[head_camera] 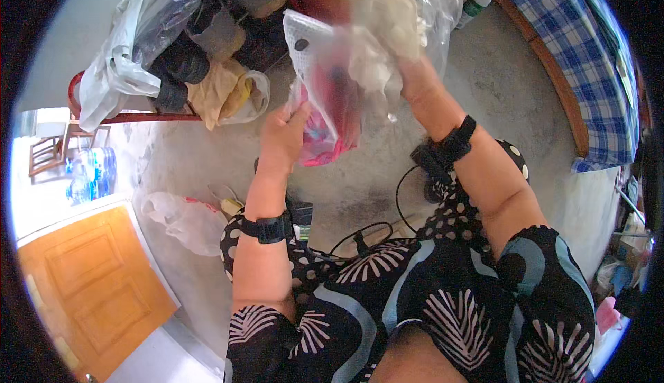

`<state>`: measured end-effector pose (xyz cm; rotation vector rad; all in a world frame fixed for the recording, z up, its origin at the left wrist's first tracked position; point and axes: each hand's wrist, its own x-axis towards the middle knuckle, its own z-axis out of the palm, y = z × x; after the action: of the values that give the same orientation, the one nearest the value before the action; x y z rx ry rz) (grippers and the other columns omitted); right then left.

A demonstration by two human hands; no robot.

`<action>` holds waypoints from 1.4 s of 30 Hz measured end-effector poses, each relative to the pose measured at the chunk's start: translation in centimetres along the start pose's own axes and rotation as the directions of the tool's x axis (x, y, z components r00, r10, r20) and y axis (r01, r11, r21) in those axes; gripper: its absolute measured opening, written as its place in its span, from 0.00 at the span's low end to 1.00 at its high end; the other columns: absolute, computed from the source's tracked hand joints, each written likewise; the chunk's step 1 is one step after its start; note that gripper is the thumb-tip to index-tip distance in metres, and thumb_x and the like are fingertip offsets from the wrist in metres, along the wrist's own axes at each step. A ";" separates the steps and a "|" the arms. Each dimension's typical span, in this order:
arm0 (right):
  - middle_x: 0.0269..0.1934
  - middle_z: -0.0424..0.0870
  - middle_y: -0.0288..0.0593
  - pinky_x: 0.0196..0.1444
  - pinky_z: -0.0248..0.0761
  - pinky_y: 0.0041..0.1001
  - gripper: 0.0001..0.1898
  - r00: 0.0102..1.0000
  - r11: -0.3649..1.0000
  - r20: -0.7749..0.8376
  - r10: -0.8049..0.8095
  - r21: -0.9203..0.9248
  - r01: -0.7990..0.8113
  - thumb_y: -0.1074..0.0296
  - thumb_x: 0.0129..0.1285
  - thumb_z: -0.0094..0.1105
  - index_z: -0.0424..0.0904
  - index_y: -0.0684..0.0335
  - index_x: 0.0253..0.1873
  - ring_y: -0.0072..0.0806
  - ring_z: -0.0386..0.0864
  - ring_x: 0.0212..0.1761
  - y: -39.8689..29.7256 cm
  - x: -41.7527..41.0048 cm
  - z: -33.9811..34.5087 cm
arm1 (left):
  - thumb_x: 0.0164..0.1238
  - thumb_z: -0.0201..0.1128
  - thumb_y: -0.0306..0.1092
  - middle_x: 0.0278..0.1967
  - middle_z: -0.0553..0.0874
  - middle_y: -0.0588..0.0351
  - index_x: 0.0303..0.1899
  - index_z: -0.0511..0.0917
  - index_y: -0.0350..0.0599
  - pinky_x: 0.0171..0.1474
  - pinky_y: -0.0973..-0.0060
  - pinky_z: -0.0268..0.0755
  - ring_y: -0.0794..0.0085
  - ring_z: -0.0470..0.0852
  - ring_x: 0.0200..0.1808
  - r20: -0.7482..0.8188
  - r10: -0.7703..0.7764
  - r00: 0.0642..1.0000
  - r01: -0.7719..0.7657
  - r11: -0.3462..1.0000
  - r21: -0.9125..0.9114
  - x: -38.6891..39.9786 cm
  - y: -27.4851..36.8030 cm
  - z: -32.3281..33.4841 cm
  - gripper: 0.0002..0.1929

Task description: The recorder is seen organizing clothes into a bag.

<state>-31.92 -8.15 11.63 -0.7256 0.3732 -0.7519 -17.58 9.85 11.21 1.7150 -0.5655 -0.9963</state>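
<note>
In front of me, my left hand (pixel 285 136) grips the edge of a bag (pixel 332 118) with clear, pink and white parts and a dark oval hole near its top. To its right, a whitish crumpled plastic bag (pixel 376 66), blurred, covers most of my right hand (pixel 412 66). My right fingers are hidden, so their grip cannot be made out. The two bags overlap in the picture; whether they touch is unclear.
Shoes (pixel 220 32) and a tan bag (pixel 215 90) lie on a red-framed rack at upper left. A white plastic bag (pixel 187 222) rests on the concrete floor. A checked cloth (pixel 586 82) covers furniture at right. An orange door (pixel 98 284) stands at lower left.
</note>
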 end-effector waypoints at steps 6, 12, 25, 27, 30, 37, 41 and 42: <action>0.51 0.75 0.43 0.48 0.75 0.30 0.23 0.999 0.996 -0.013 0.040 -0.077 -0.041 0.66 0.62 0.55 0.64 0.64 0.61 0.32 0.78 0.48 -2.5 -0.7 0.8 | 0.64 0.53 0.32 0.25 0.78 0.63 0.37 0.79 0.34 0.28 0.81 0.63 0.84 0.72 0.26 -0.088 0.145 0.985 -0.144 0.989 0.021 -0.4 0.5 -0.7 0.11; 0.46 0.79 0.42 0.45 0.77 0.29 0.25 0.963 0.982 0.193 0.187 -0.073 -0.175 0.65 0.56 0.64 0.67 0.64 0.58 0.30 0.80 0.43 -1.6 -3.5 2.8 | 0.64 0.53 0.33 0.24 0.78 0.62 0.38 0.78 0.34 0.29 0.82 0.64 0.83 0.71 0.26 -0.227 0.074 0.971 -0.045 0.990 0.133 0.1 0.3 -0.8 0.11; 0.54 0.76 0.39 0.58 0.64 0.25 0.24 0.949 0.741 0.153 0.276 -0.663 -0.109 0.67 0.54 0.65 0.71 0.64 0.56 0.26 0.72 0.54 3.4 -3.8 3.9 | 0.63 0.55 0.40 0.33 0.82 0.55 0.39 0.77 0.37 0.42 0.76 0.69 0.76 0.79 0.37 -0.010 0.324 0.946 -0.321 0.941 0.104 -0.3 -2.2 1.3 0.14; 0.51 0.77 0.39 0.55 0.67 0.27 0.22 0.940 0.764 0.085 0.330 -0.609 -0.213 0.68 0.55 0.63 0.72 0.63 0.55 0.27 0.74 0.51 2.8 -4.1 2.7 | 0.65 0.55 0.44 0.34 0.82 0.55 0.39 0.77 0.37 0.43 0.76 0.70 0.75 0.79 0.36 -0.046 0.013 0.999 -0.017 0.996 -0.090 -0.4 -2.1 1.1 0.17; 0.45 0.79 0.38 0.48 0.73 0.27 0.20 0.969 0.969 0.063 0.239 -0.078 -0.234 0.68 0.55 0.63 0.73 0.62 0.54 0.26 0.77 0.46 1.9 -4.7 1.0 | 0.66 0.55 0.46 0.34 0.81 0.56 0.42 0.76 0.34 0.39 0.77 0.69 0.75 0.77 0.32 -0.239 -0.124 0.963 0.041 0.945 -0.325 0.0 -1.6 0.1 0.19; 0.45 0.78 0.39 0.44 0.74 0.27 0.20 0.966 0.918 -0.109 0.235 -0.303 -0.257 0.72 0.57 0.61 0.71 0.65 0.55 0.28 0.77 0.44 0.7 -5.3 -1.6 | 0.67 0.55 0.43 0.38 0.80 0.56 0.46 0.73 0.33 0.41 0.77 0.69 0.76 0.76 0.37 -0.415 -0.209 0.885 0.062 0.938 -0.341 -1.3 -1.0 -1.8 0.19; 0.46 0.77 0.40 0.41 0.74 0.25 0.21 0.957 0.957 -0.077 0.280 -0.061 -0.285 0.75 0.57 0.61 0.69 0.66 0.56 0.29 0.77 0.43 1.0 -6.0 -2.3 | 0.66 0.55 0.47 0.36 0.77 0.58 0.45 0.75 0.36 0.40 0.76 0.64 0.73 0.73 0.36 -0.398 -0.067 0.915 -0.048 0.961 -0.273 -2.3 0.1 -1.9 0.20; 0.46 0.77 0.40 0.41 0.74 0.25 0.21 0.958 0.957 -0.085 0.274 -0.080 -0.280 0.75 0.57 0.61 0.69 0.66 0.56 0.29 0.77 0.43 1.0 -6.1 -2.5 | 0.66 0.55 0.45 0.32 0.76 0.61 0.43 0.75 0.36 0.35 0.78 0.63 0.77 0.70 0.32 -0.404 0.038 0.914 -0.134 0.968 -0.211 -2.4 0.3 -1.9 0.18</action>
<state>-36.99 -4.38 9.51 -0.7145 0.5665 -0.4985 -17.24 12.61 12.59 1.6040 -0.2430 -0.5972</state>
